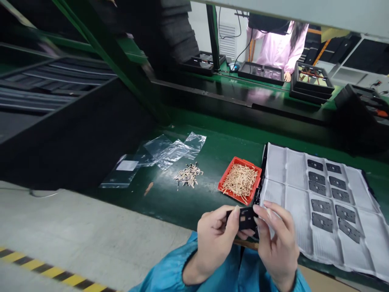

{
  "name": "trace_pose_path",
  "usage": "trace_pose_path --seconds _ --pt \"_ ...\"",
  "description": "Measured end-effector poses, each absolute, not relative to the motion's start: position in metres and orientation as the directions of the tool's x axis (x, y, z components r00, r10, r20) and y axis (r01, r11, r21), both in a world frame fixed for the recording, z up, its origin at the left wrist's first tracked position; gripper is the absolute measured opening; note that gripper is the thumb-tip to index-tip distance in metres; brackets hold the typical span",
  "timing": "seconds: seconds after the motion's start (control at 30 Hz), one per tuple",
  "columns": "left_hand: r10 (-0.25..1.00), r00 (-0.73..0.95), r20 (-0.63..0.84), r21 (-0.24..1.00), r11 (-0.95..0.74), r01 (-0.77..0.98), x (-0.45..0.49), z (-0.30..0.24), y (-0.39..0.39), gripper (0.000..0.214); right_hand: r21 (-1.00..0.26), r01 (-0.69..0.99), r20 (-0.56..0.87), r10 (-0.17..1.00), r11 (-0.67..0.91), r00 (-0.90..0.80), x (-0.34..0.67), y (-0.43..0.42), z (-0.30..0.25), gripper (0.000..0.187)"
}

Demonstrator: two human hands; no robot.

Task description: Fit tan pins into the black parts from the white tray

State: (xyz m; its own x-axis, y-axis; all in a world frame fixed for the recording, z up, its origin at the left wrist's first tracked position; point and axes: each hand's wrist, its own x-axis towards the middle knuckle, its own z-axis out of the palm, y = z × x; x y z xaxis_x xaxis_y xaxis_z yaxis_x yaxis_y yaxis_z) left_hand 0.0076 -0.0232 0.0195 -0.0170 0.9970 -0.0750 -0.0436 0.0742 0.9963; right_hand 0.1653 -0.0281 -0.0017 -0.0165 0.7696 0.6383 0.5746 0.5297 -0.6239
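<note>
Between my two hands is a small flat black plate (246, 219) with little cut-outs in it. My left hand (217, 239) is closed on its left end, thumb on top and fingers beneath. The fingers of my right hand (278, 239) pinch its right end. Just beyond the hands stands a red tray (223, 187) full of thin tan strips (240, 179). On the right lies a white padded sheet (276, 162) with compartments, where several similar black plates (322, 222) rest in rows.
Left of the tray a loose pile of small strips (189, 175) lies on the green table (209, 170). Clear plastic bags (176, 151) are spread behind it. A large black bin (100, 138) stands at left. Across the bench, a person in pink (276, 48) is beside black trays (313, 87).
</note>
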Motion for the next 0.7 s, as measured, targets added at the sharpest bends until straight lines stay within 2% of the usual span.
trace_pose_path --seconds 0.07,0.13,0.2,0.23,0.3,0.37,0.43,0.5,0.6,0.7 --pt "1.0 0.003 -0.023 1.0 0.023 0.018 0.007 0.021 -0.024 0.035 -0.568 0.625 0.655 0.754 0.536 -0.051 0.168 -0.027 -0.001 0.075" --pt "0.995 0.036 0.096 0.985 -0.101 0.137 0.004 0.022 -0.026 0.026 -0.576 0.612 0.663 0.748 0.542 -0.039 0.167 -0.026 0.001 0.076" --pt "0.959 0.083 0.272 0.922 -0.284 0.264 0.001 0.023 -0.027 0.021 -0.66 0.537 0.623 0.782 0.525 0.002 0.165 -0.026 0.005 0.073" --pt "0.925 0.115 0.362 0.873 -0.38 0.305 -0.001 0.024 -0.026 0.025 -0.727 0.477 0.577 0.816 0.494 0.034 0.163 -0.027 0.007 0.07" --pt "0.835 0.203 0.512 0.768 -0.551 0.327 -0.005 0.027 -0.025 0.036 -0.847 0.33 0.468 0.878 0.416 0.095 0.159 -0.031 0.013 0.062" --pt "0.744 0.293 0.6 0.664 -0.668 0.335 -0.009 0.03 -0.024 0.038 -0.897 0.207 0.423 0.895 0.391 0.141 0.155 -0.036 0.02 0.053" --pt "0.669 0.362 0.649 0.568 -0.743 0.355 -0.012 0.034 -0.023 0.033 -0.887 0.143 0.459 0.87 0.439 0.18 0.152 -0.04 0.026 0.043" --pt "0.621 0.39 0.68 0.498 -0.781 0.376 -0.015 0.038 -0.023 0.028 -0.858 0.112 0.513 0.828 0.501 0.227 0.149 -0.043 0.03 0.042" --pt "0.571 0.392 0.721 0.441 -0.815 0.375 -0.017 0.045 -0.024 0.023 -0.783 0.132 0.616 0.731 0.608 0.294 0.146 -0.041 0.03 0.055" --pt "0.53 0.402 0.746 0.38 -0.836 0.397 -0.019 0.052 -0.024 0.024 -0.664 0.215 0.737 0.578 0.716 0.35 0.144 -0.036 0.027 0.064"
